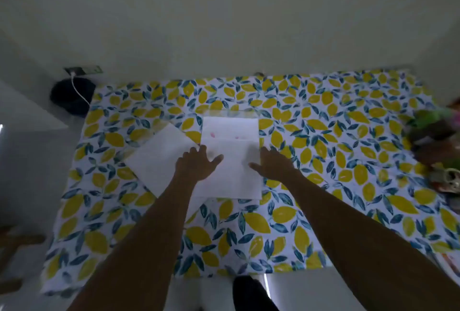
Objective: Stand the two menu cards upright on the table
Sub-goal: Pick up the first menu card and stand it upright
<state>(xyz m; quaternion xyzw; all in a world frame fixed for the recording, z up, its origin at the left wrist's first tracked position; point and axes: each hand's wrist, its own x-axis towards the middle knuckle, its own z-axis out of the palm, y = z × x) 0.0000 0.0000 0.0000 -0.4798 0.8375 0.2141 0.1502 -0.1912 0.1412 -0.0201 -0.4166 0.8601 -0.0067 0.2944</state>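
Note:
Two white menu cards lie flat on a table covered with a lemon-print cloth [311, 211]. The middle menu card [230, 136] lies squarely, with faint pink marks near its far end. The left menu card [159, 159] is turned at an angle, and its right corner is hidden by my arm. My left hand [198, 161] rests with fingers spread where the two cards meet. My right hand [271, 164] lies spread on the right edge of the middle card. Neither hand grips anything.
A blurred heap of colourful items [438, 151] sits at the table's right edge. A dark round object [72, 98] with a white cable [79, 93] stands off the far left corner, below a wall socket. The wall runs right behind the table.

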